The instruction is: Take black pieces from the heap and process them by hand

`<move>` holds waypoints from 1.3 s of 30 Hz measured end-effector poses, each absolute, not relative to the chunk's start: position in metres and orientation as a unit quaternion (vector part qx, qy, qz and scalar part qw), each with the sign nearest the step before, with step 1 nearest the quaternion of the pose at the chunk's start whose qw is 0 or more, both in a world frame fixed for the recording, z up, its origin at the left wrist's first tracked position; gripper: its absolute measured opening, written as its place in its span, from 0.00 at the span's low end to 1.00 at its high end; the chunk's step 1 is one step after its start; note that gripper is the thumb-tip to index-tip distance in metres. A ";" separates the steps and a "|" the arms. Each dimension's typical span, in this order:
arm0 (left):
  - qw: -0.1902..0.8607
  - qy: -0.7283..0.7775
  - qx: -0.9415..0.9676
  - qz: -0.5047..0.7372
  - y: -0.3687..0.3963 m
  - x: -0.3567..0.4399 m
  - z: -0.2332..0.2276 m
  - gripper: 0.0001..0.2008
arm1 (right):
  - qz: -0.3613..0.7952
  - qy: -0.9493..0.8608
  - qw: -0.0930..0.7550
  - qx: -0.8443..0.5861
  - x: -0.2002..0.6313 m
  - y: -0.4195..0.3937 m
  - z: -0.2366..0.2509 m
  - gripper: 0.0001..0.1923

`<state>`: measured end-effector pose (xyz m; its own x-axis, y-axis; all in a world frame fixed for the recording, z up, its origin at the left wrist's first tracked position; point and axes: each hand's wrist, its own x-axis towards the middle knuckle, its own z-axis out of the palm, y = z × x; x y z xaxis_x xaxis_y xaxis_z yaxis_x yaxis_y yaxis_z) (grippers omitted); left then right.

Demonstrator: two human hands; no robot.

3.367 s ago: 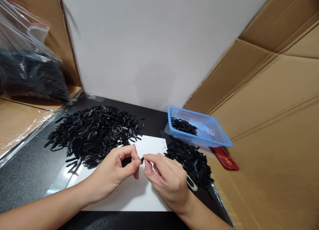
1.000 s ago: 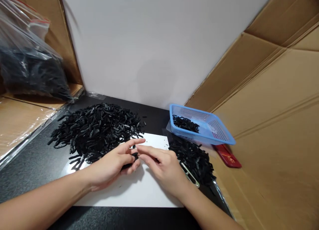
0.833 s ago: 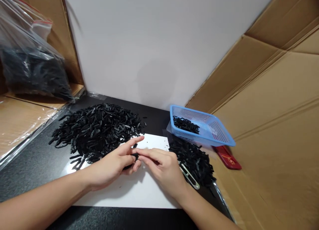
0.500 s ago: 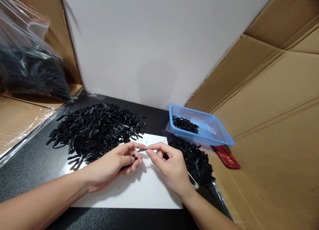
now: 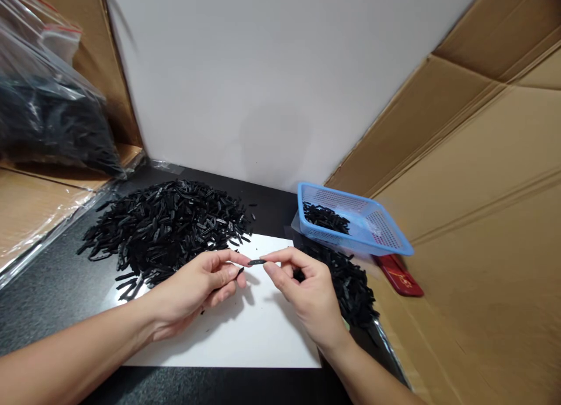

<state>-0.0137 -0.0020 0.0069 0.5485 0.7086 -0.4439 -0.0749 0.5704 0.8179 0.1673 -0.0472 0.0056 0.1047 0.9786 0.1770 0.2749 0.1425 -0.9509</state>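
Observation:
My left hand (image 5: 199, 285) and my right hand (image 5: 309, 291) meet above a white sheet (image 5: 245, 335). Between their fingertips they pinch one small black plastic strip (image 5: 256, 262), held level. More black pieces show tucked in my left palm. A large heap of black strips (image 5: 162, 229) lies to the left of the sheet. A smaller heap (image 5: 346, 282) lies just right of my right hand.
A blue mesh basket (image 5: 377, 229) with some black strips stands at the back right, a red flat object (image 5: 401, 274) beside it. Cardboard walls rise on the right and left. A clear bag of black parts (image 5: 48, 124) rests on the left box.
Both hands lifted slightly off the sheet. My right fingers drew one strip out from my left hand, and it is now held level between both hands. The metal tool by my right wrist is hidden.

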 end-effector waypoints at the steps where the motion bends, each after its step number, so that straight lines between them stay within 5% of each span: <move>1: 0.789 0.405 0.390 0.247 -0.002 -0.014 0.006 0.10 | 0.350 -0.572 0.499 -0.549 0.167 -0.047 0.005 0.08; 17: 0.755 0.423 0.420 0.274 -0.001 -0.012 0.011 0.15 | 0.371 -0.573 0.496 -0.536 0.165 -0.046 -0.007 0.14; 31: 0.744 0.407 0.447 0.284 -0.001 -0.012 0.010 0.12 | 0.697 -0.291 0.552 -0.354 0.170 -0.035 0.000 0.10; 34: 0.741 0.400 0.458 0.284 -0.001 -0.013 0.009 0.11 | 0.659 -0.335 0.541 -0.401 0.170 -0.032 -0.005 0.14; 39: 0.743 0.376 0.473 0.289 0.000 -0.014 0.007 0.10 | 0.426 -0.558 0.509 -0.498 0.168 -0.036 -0.011 0.08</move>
